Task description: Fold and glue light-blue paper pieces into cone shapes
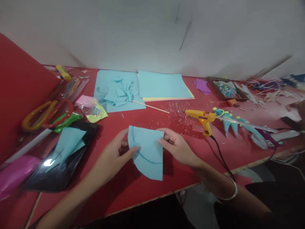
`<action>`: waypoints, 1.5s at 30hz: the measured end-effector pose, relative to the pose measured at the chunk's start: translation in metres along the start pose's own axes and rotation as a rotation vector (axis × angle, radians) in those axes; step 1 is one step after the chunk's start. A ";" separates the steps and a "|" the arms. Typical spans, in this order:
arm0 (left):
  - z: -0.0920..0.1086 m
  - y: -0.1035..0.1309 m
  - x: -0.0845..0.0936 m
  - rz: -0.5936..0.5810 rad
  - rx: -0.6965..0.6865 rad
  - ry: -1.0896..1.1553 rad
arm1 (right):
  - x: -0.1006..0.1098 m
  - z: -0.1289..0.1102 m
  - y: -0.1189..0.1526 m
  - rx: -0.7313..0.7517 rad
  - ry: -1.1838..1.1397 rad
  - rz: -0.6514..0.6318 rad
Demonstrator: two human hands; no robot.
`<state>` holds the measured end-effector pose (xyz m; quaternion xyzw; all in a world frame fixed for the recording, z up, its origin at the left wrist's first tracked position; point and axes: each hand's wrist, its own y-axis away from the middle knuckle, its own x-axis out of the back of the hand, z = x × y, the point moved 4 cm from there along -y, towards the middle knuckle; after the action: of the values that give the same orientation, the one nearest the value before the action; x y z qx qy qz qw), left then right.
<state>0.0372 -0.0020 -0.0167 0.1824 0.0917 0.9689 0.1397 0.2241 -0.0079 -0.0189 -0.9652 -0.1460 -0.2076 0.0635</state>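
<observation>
A light blue paper piece (149,143) with a curved lower edge and a drawn curved line is held up over the red table (114,190). My left hand (121,151) pinches its left edge, thumb on the front. At the upper right edge, my right hand (175,144) grips the same piece between thumb and fingers. Behind it lie a blue sheet (101,81) covered with cut blue scraps (116,95), a thin wooden stick (152,106) and a stack of sheets, blue on top (162,84).
On the right are a yellow glue gun (202,119) with a black cord, blue cone shapes (230,124) and a tray (241,98) of scraps. A dark tablet (78,159) bearing blue pieces, scissors (39,116) and a pink object (17,175) lie left.
</observation>
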 end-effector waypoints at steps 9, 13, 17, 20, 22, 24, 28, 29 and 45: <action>-0.017 -0.009 0.003 -0.187 0.091 0.156 | 0.002 -0.016 0.006 0.574 0.747 0.020; -0.018 -0.004 0.011 -0.002 -0.140 -0.299 | -0.007 -0.006 0.006 0.616 0.953 0.038; -0.020 0.015 -0.005 -0.232 -0.455 -0.604 | -0.011 0.007 0.004 0.565 0.874 -0.023; -0.021 0.024 -0.017 -0.375 -0.484 -0.702 | -0.008 0.014 0.003 0.525 0.693 -0.079; -0.019 0.021 -0.020 -0.334 -0.469 -0.750 | -0.005 0.017 0.003 0.501 0.596 -0.090; -0.015 0.017 -0.021 -0.301 -0.475 -0.789 | 0.000 0.020 0.004 0.473 0.532 -0.085; -0.014 0.011 -0.021 -0.279 -0.517 -0.892 | 0.005 0.024 0.006 0.433 0.483 -0.052; -0.014 0.010 -0.020 -0.274 -0.526 -0.904 | 0.006 0.024 0.007 0.439 0.477 -0.039; -0.019 -0.005 -0.009 -0.043 -0.255 -0.608 | 0.007 0.022 0.004 0.271 0.420 0.053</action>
<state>0.0392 -0.0026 -0.0380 0.4422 -0.0722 0.8707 0.2028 0.2395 -0.0063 -0.0363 -0.8870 -0.1306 -0.3804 0.2268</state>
